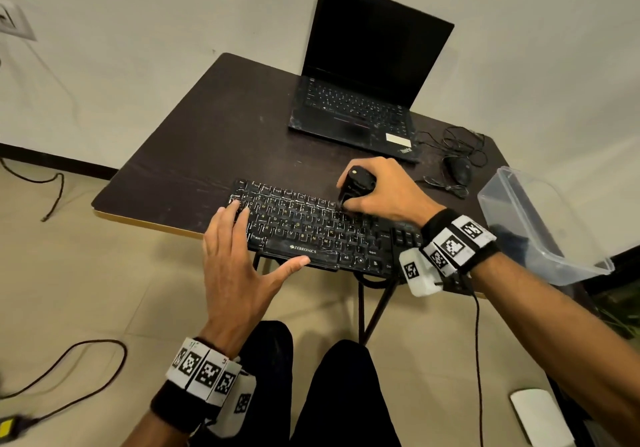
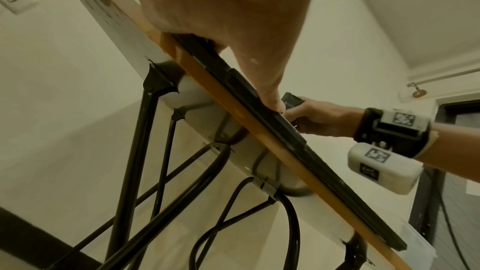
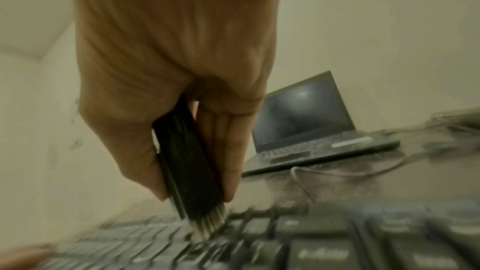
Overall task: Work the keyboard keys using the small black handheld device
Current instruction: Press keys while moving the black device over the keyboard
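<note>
Keyboard sits at worktop near edge, laptop behind it. Mouse right of laptop; plastic container at right edge.

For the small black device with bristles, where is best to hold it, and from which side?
Hold the small black device by its long flat body, thumb on one broad face and fingers on the other, coming from above. Its bristles point down at the keyboard, so the top end stays free, as the right hand shows.

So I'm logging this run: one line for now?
right hand grips device | bristles on keyboard | left hand steadies keyboard
</note>
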`<state>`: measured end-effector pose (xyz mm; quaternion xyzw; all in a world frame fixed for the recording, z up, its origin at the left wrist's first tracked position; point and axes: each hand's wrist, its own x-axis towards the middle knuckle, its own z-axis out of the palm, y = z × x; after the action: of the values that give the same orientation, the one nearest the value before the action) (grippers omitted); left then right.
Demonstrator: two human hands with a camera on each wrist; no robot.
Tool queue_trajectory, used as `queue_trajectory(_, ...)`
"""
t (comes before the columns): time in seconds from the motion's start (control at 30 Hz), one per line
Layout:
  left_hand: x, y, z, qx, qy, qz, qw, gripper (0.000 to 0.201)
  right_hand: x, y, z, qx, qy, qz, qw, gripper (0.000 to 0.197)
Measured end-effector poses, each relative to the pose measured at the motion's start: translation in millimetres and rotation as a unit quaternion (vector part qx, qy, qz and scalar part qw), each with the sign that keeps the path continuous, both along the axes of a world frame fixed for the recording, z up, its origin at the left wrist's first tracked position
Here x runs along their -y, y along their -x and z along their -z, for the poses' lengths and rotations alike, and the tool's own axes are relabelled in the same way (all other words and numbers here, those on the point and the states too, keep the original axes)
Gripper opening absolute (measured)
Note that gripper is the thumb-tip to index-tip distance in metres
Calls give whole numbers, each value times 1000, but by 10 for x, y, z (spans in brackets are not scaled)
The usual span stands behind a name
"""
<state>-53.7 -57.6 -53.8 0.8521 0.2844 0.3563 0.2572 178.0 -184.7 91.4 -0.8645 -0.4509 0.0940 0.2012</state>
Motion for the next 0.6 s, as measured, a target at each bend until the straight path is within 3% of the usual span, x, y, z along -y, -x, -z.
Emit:
queue_trajectory(0.07, -2, -8, 4, 4, 0, -1, 1000, 118, 14, 121, 37, -11, 0, -29, 1000, 28)
queue_trajectory(0.2, -1, 17, 28, 9, 0, 6, 1000, 116, -45, 27, 37, 5, -25, 35, 999, 26)
queue_trajectory(0.33, -22, 16, 59, 20, -3, 15, 1000, 112, -41, 113, 51, -1, -14, -9, 1000, 26)
queue_trajectory(0.47, -21, 13, 91, 20, -14, 15, 1000, 108, -27, 20, 18, -5, -27, 54, 998, 26)
queue_trajectory(0.6, -33, 1, 115, 34, -25, 16, 999, 105, 39, 76, 39, -24, -12, 14, 1000, 25)
